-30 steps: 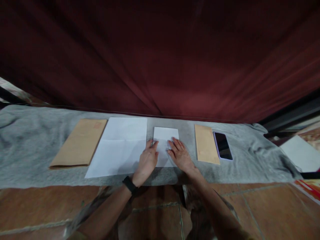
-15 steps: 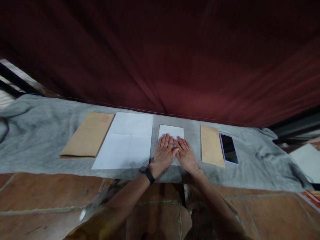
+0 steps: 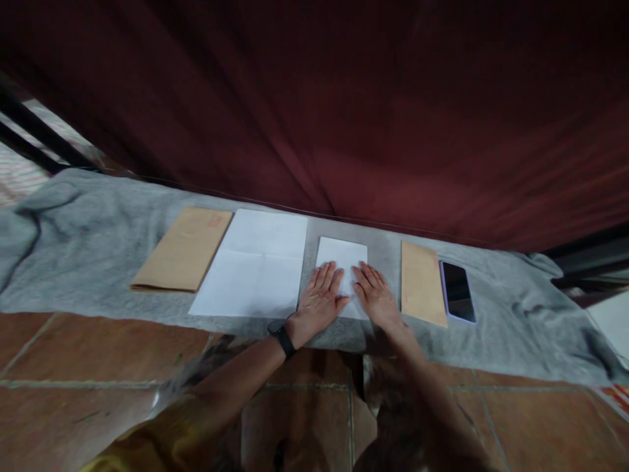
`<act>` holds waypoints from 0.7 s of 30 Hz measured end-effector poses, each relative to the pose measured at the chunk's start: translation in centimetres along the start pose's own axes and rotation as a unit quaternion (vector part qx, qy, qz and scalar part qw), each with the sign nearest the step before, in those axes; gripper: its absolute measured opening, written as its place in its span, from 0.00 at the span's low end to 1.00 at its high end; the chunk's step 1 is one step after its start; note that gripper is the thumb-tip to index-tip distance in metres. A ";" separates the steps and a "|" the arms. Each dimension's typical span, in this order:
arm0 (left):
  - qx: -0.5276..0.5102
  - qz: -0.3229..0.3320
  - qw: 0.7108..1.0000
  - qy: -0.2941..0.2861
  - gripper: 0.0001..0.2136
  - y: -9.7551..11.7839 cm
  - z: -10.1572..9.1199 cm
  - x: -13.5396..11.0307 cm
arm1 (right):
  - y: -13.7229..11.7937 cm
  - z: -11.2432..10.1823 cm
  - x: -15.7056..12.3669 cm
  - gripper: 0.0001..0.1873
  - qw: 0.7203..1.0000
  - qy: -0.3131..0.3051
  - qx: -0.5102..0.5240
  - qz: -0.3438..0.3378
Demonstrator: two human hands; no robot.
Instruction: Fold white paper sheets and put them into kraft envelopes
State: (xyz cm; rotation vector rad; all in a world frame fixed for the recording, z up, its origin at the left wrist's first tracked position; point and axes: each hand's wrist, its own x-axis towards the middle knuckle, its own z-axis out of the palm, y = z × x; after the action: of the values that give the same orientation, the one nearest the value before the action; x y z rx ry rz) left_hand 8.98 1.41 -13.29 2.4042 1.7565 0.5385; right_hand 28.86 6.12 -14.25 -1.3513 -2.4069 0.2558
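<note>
A small folded white sheet (image 3: 343, 254) lies on a grey cloth (image 3: 88, 242) spread over the floor. My left hand (image 3: 320, 300) rests flat on its near left part, fingers stretched out and held together. My right hand (image 3: 377, 295) lies flat on its near right part, fingers likewise extended. A black band circles my left wrist. Neither hand holds anything.
Left of the folded sheet lie a larger white sheet (image 3: 260, 263) with fold creases and a brown envelope (image 3: 184, 249). To the right sit another brown envelope (image 3: 421, 282) and a dark phone (image 3: 458, 292). A dark red curtain (image 3: 344, 111) hangs behind. Brown floor tiles (image 3: 98, 367) are nearest me.
My left hand moved from the sheet's left edge onto the sheet and flattened beside the right hand. Both hands then slid slightly apart. The view shifted left.
</note>
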 end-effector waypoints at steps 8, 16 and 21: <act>-0.013 0.031 0.999 0.001 0.26 1.0 -0.2 -2.4 | 0.2 -0.6 0.1 0.26 1.000 0.004 0.003 0.020; -0.027 0.061 0.998 -0.001 0.24 1.6 -0.1 -3.1 | -4.1 -1.5 1.4 0.26 0.993 -0.059 0.092 -0.049; -0.037 0.063 0.997 0.009 0.25 2.0 0.9 -3.7 | -6.1 -0.9 2.7 0.26 0.981 -0.117 0.121 -0.097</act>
State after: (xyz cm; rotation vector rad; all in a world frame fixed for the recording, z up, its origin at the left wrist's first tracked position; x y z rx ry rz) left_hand 10.10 -2.63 -14.33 2.4775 1.5708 0.6297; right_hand 23.13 5.19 -10.77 -1.0206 -2.5732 0.6622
